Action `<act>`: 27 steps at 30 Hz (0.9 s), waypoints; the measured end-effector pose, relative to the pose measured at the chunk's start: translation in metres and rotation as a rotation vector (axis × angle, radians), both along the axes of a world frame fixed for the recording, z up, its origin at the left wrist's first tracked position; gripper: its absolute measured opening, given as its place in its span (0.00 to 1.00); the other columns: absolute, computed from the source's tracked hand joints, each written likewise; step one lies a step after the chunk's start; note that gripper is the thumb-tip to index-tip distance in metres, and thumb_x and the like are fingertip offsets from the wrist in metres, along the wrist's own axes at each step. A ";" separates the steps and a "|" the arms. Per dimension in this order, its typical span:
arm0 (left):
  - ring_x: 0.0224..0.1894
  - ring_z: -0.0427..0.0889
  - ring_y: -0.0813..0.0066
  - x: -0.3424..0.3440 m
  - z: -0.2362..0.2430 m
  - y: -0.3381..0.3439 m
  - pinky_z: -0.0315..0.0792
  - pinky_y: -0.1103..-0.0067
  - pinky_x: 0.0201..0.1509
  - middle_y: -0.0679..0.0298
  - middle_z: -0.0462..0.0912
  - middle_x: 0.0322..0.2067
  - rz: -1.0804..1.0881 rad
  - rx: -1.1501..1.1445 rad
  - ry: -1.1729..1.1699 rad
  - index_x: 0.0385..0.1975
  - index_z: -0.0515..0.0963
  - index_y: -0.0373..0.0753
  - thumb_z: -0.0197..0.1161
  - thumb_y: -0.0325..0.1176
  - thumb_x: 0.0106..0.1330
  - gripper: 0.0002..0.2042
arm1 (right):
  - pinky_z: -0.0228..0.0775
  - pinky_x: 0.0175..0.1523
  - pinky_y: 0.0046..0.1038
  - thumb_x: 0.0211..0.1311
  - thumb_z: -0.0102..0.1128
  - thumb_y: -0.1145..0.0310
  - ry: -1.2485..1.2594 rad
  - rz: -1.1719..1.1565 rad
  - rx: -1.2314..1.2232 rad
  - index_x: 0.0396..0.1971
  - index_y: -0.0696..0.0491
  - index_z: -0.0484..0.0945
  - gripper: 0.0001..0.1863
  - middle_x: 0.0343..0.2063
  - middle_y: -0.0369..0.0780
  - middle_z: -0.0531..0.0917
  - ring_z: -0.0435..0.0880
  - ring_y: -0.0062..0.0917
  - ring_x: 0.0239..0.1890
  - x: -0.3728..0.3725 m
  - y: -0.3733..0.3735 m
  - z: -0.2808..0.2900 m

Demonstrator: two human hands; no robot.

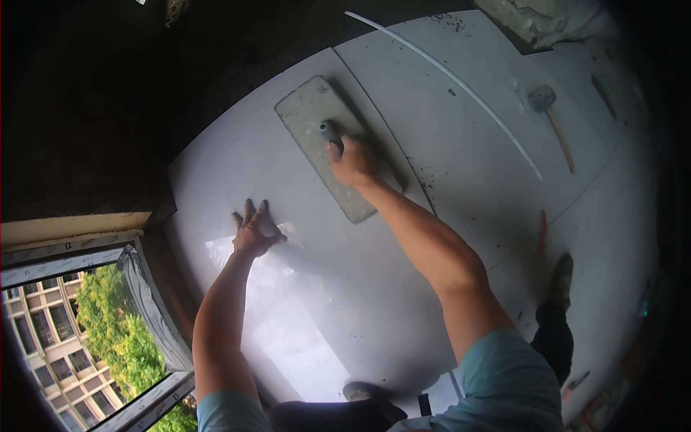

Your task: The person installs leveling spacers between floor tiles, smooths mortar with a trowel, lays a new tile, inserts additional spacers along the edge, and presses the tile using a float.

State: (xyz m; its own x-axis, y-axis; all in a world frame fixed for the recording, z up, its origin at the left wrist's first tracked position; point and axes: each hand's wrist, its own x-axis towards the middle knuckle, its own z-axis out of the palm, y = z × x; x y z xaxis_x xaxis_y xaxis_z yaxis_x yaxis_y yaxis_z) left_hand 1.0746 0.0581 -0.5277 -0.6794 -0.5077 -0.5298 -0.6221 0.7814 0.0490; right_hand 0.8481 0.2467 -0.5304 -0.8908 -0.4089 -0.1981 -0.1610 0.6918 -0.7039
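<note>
My right hand [353, 162] is wrapped round the dark handle of a large rectangular float [299, 115], whose grey face plate is smeared with dried mortar. The float lies tilted across a big pale, glossy floor tile [374, 288], close to the tile's right-hand edge. To the left and nearer me, my left hand [255, 234] rests on the same tile with its fingers spread, holding nothing. The underside of the float is hidden.
Farther right, a rubber mallet [543, 101] and a long thin white strip [461, 83] lie on neighbouring tiles. Crumbs dot the joint. A red object [543, 230] lies near my shoe [561, 281]. At left is a window frame [155, 306]; a whitish bag-like bundle [540, 21] sits far right.
</note>
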 end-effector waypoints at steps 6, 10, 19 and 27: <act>0.74 0.34 0.45 -0.014 0.035 0.001 0.63 0.47 0.65 0.66 0.38 0.74 0.053 0.015 -0.080 0.71 0.51 0.66 0.77 0.52 0.41 0.54 | 0.72 0.48 0.48 0.64 0.51 0.53 0.076 0.001 -0.088 0.45 0.58 0.75 0.22 0.38 0.55 0.82 0.80 0.53 0.43 -0.011 -0.033 0.006; 0.74 0.33 0.45 -0.009 0.030 -0.004 0.57 0.34 0.61 0.70 0.38 0.74 0.084 0.090 -0.064 0.70 0.52 0.68 0.76 0.53 0.42 0.52 | 0.69 0.59 0.41 0.66 0.47 0.49 -0.025 0.014 0.137 0.47 0.58 0.77 0.26 0.47 0.53 0.80 0.77 0.48 0.54 -0.046 -0.093 -0.015; 0.75 0.40 0.62 0.060 0.021 -0.061 0.50 0.38 0.68 0.68 0.46 0.73 0.081 0.084 0.089 0.70 0.56 0.56 0.76 0.51 0.45 0.49 | 0.70 0.50 0.45 0.66 0.49 0.52 0.091 0.290 0.103 0.41 0.62 0.77 0.25 0.39 0.59 0.80 0.78 0.55 0.46 -0.005 -0.134 -0.027; 0.75 0.40 0.53 0.107 0.036 -0.090 0.69 0.57 0.64 0.63 0.42 0.74 0.362 0.036 -0.027 0.71 0.51 0.53 0.77 0.50 0.44 0.53 | 0.71 0.44 0.41 0.67 0.53 0.54 -0.051 0.273 -0.139 0.35 0.63 0.78 0.23 0.32 0.57 0.82 0.81 0.50 0.40 0.023 -0.160 -0.023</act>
State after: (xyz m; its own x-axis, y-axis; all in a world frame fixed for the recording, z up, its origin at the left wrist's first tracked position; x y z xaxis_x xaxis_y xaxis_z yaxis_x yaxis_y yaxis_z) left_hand 1.1814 -0.0319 -0.4921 -0.4445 -0.6931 -0.5675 -0.8595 0.5085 0.0522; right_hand 0.8707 0.0866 -0.5538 -0.7346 -0.6580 -0.1655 -0.2894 0.5245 -0.8007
